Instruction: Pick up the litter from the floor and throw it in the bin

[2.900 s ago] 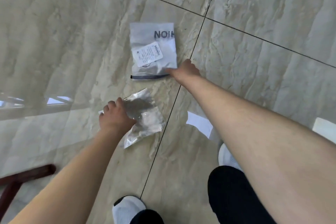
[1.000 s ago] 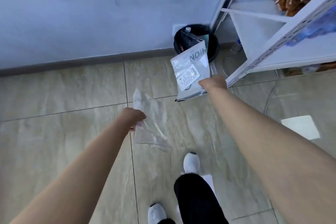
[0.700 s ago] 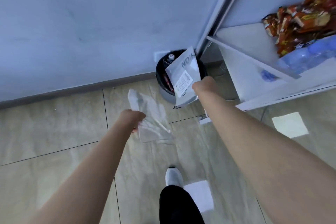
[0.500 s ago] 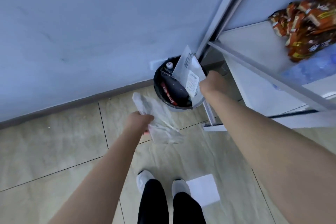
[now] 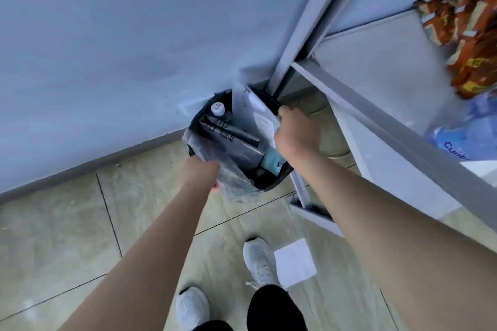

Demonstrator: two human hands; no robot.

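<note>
A round black bin [image 5: 271,185] stands on the floor against the wall, beside a shelf post, with several pieces of rubbish inside. My right hand [image 5: 295,137] grips a grey plastic mailer bag [image 5: 252,113] with a white label, held upright over the bin's far side. My left hand [image 5: 200,172] grips a crumpled clear plastic bag [image 5: 228,172], which hangs across the bin's near rim. Both hands are directly above the bin opening.
A white metal shelf unit [image 5: 376,115] stands right of the bin, holding orange snack packets [image 5: 470,29] and a blue pack [image 5: 468,131]. The pale wall [image 5: 134,35] lies behind. A bright light patch [image 5: 294,262] lies on the tiled floor next to my shoes [image 5: 258,260].
I picked both bags off the floor and walked to the bin. In the last half second both hands moved forward, bringing the bags over the bin opening.
</note>
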